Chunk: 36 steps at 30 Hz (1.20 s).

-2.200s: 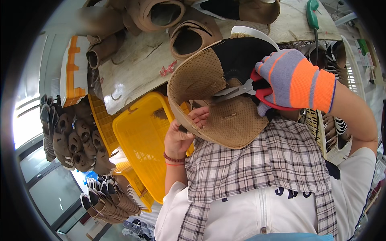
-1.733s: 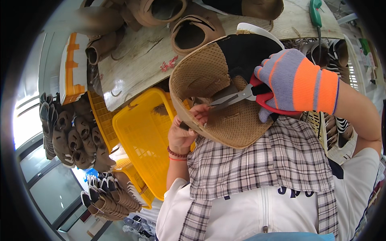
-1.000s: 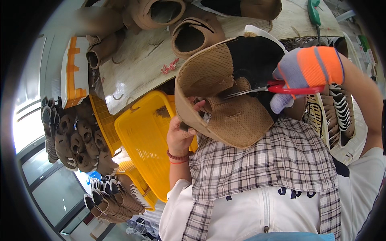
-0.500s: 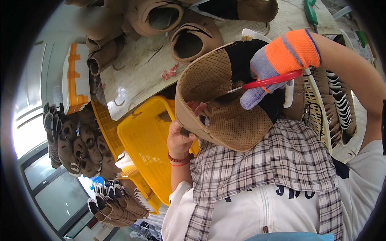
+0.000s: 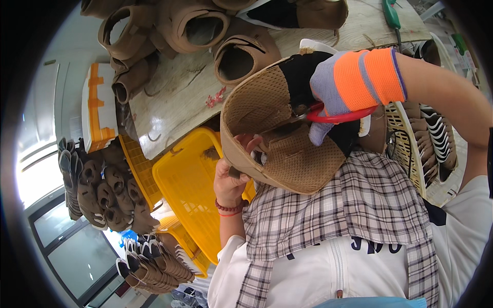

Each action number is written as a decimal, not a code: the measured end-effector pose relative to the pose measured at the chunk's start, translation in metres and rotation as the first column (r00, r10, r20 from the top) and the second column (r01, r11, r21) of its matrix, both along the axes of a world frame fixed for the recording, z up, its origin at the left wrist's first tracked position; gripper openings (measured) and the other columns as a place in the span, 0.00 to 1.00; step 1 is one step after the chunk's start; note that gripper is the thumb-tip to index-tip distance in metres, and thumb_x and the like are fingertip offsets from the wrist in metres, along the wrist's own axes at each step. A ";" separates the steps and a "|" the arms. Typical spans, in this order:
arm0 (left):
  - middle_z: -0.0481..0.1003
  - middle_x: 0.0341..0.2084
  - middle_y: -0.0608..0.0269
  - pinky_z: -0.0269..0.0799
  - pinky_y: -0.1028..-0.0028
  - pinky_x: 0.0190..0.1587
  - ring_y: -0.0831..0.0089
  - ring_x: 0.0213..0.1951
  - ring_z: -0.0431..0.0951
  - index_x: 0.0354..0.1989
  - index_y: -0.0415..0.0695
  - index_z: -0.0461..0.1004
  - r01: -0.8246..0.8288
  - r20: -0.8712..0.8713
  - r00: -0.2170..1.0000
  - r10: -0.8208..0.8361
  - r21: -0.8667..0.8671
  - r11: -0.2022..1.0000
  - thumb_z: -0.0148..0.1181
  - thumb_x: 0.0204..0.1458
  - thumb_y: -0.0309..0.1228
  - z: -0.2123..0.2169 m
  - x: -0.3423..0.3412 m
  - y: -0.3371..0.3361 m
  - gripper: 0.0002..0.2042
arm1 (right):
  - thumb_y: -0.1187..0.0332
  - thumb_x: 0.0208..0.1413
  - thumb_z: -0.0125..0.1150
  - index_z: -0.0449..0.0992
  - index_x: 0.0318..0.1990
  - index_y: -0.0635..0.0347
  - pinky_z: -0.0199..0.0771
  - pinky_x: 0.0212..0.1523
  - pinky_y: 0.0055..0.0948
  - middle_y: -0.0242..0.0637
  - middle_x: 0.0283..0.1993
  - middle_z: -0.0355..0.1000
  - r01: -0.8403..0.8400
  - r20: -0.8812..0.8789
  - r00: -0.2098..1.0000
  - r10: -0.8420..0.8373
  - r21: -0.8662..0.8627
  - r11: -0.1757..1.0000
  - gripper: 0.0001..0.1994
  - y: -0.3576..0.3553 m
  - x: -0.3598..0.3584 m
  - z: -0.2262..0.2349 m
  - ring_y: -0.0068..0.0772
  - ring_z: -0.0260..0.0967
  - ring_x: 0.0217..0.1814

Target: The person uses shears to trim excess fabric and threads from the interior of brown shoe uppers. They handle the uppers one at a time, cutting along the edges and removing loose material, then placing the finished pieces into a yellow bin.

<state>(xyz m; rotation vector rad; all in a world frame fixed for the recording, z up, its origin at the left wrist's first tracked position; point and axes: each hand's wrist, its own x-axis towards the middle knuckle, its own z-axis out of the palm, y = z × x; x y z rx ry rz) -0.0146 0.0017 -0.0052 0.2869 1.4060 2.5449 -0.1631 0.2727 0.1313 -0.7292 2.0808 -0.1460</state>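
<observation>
Head view: left hand (image 5: 229, 180) pinching edge of tan shoe upper (image 5: 308, 167); gloved right hand (image 5: 336, 84) wrapped round red-handled scissors (image 5: 354, 116), pivot inside upper; bench (image 5: 177, 97) beyond.

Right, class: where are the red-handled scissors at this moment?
In the head view, right of centre, the scissors are in the gloved right hand, pointing into the brown shoe upper that the bare left hand holds.

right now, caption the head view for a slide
Gloved right hand holding red-handled scissors inside a brown, mesh-lined shoe upper gripped by the bare left hand.
</observation>
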 end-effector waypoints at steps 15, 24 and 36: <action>0.65 0.60 0.54 0.43 0.44 0.66 0.52 0.62 0.62 0.55 0.41 0.72 0.000 -0.080 0.997 -0.002 -0.033 0.999 0.71 0.37 0.27 0.006 -0.005 0.002 0.30 | 0.33 0.38 0.65 0.80 0.32 0.60 0.75 0.30 0.33 0.40 0.23 0.75 0.012 0.174 0.985 -0.011 -0.006 1.000 0.34 0.019 -0.007 -0.029 0.39 0.75 0.28; 0.64 0.62 0.60 0.42 0.41 0.66 0.55 0.65 0.59 0.50 0.43 0.77 -0.013 -0.066 0.998 0.011 -0.037 0.999 0.70 0.38 0.25 0.000 -0.001 -0.004 0.25 | 0.32 0.37 0.65 0.80 0.32 0.60 0.75 0.30 0.33 0.40 0.23 0.75 0.055 0.075 0.996 -0.054 -0.014 0.998 0.34 0.005 0.005 -0.024 0.40 0.75 0.29; 0.64 0.62 0.62 0.42 0.39 0.65 0.57 0.65 0.59 0.48 0.45 0.78 -0.005 -0.066 0.998 0.001 -0.060 0.998 0.69 0.39 0.24 0.001 -0.001 -0.004 0.22 | 0.31 0.35 0.65 0.80 0.32 0.60 0.74 0.31 0.33 0.40 0.23 0.75 0.092 -0.027 0.995 -0.093 -0.032 0.995 0.35 0.000 0.013 -0.024 0.41 0.75 0.29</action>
